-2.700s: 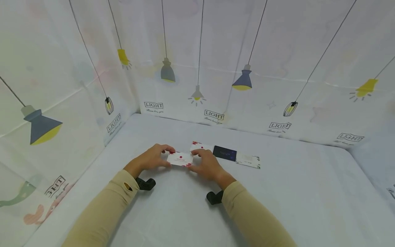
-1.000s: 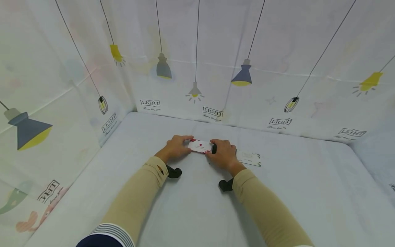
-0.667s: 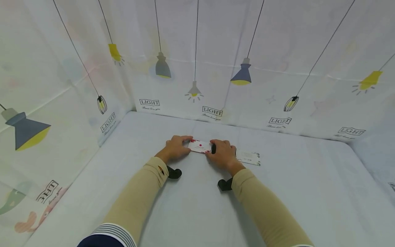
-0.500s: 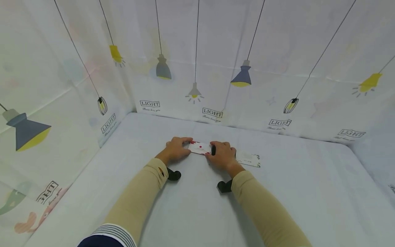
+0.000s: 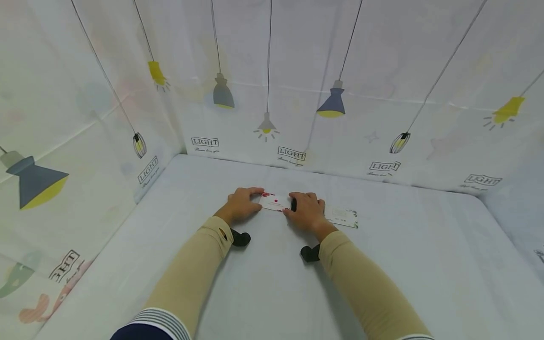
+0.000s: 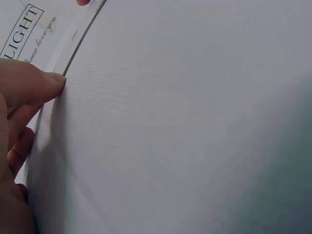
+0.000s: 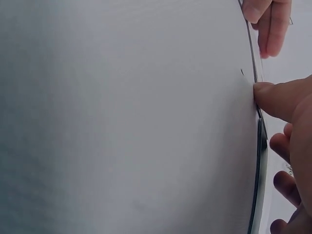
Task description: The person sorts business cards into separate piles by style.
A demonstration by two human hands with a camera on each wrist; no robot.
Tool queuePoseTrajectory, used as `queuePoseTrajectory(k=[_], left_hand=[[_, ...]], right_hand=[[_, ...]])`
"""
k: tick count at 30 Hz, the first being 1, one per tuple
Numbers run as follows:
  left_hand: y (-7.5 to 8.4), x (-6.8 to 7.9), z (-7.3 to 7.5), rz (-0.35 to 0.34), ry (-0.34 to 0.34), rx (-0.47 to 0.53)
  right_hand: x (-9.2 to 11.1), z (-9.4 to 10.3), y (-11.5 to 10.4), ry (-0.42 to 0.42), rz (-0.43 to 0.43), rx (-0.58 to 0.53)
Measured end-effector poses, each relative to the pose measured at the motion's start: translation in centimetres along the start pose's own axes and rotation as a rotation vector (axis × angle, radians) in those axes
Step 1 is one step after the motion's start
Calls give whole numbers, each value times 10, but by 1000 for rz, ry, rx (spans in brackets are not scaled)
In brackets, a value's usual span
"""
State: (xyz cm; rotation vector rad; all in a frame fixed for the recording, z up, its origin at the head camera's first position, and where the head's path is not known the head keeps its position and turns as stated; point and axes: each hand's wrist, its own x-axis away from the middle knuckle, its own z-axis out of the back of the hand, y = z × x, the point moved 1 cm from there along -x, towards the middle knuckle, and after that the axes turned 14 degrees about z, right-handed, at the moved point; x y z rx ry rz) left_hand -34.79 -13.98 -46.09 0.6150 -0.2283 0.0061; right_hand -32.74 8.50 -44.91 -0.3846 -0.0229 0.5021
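Note:
A white business card (image 5: 274, 203) with red flowers at its corners and a red dot lies at the far middle of the table. My left hand (image 5: 240, 206) holds its left end between thumb and fingers. At the right end, my right hand (image 5: 307, 212) grips it the same way. Under the right hand a dark business card (image 5: 293, 204) is mostly hidden. Right of that hand lies a white business card (image 5: 342, 216) with grey-green floral corners. The left wrist view shows the left thumb (image 6: 36, 84) against a thin card edge, and the right thumb (image 7: 278, 99) presses a similar edge.
A white cloth (image 5: 263, 283) covers the table. Behind it hangs a curtain (image 5: 289, 61) printed with lamps, and another stretch of it borders the left side. Black wrist devices (image 5: 241, 238) sit at both cuffs.
From the nearer left, both hands have carried the red-flowered card away and to the right, over where another red-flowered card lay. That other card is now hidden. During the last second, the hands stay nearly still.

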Motion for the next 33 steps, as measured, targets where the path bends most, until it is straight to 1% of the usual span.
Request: queuePoseTrajectory(k=[3,8,18,23,25,28,31,33], left_hand=[[1,-1,-1,8,-2,12],[3,-1,-3,17,-3,5],[11,-2,-6,21,-21,11],[13,-1,-9,36,-42,51],[11,1,-9,51,-50,65],[8,2,-9,71,-49,82],[2,3,-8,80,-29,104],[-2,3,-8,73,-8,119]], right_hand=[[0,3,0,-30,5,9],[0,5,2,-61,10,5],[1,7,9,-57,-2,-8],[5,7,10,-59,-20,-11],[6,6,9,-46,-19,-29],[8,6,5,-3,0,-59],[12,7,1,48,25,-68],[15,9,-1,70,34,-84]])
